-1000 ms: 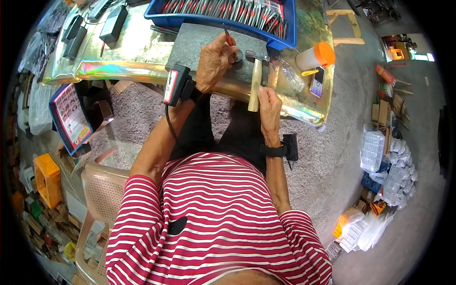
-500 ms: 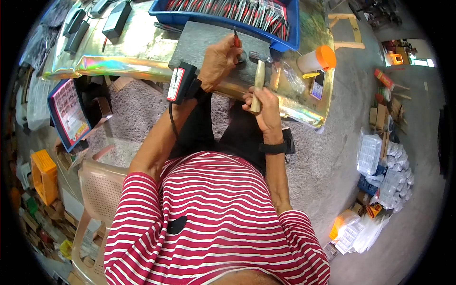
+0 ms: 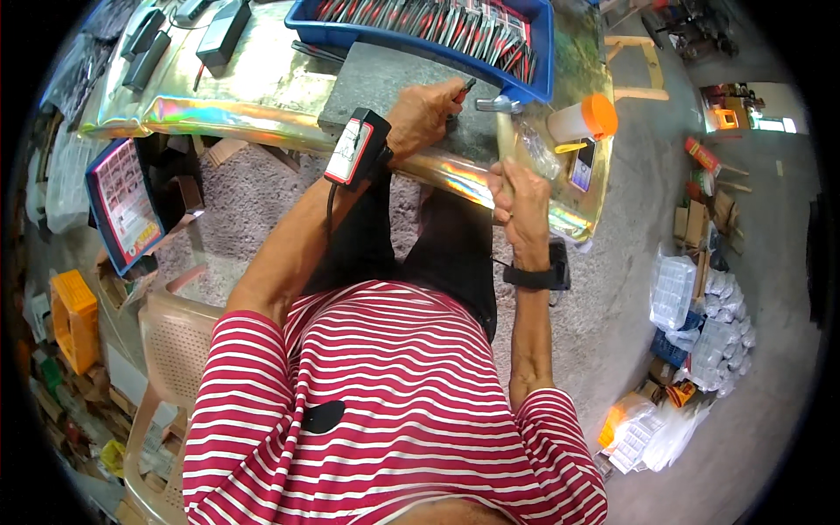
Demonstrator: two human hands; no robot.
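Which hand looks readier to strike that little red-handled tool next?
Probably the right hand: it grips the hammer by its wooden handle, head near the tool. The left hand pinches the red-handled tool on the grey slab.

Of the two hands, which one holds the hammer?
The right hand does: it grips the wooden handle of the hammer. The left hand pinches a small red-tipped piece on the grey block instead.
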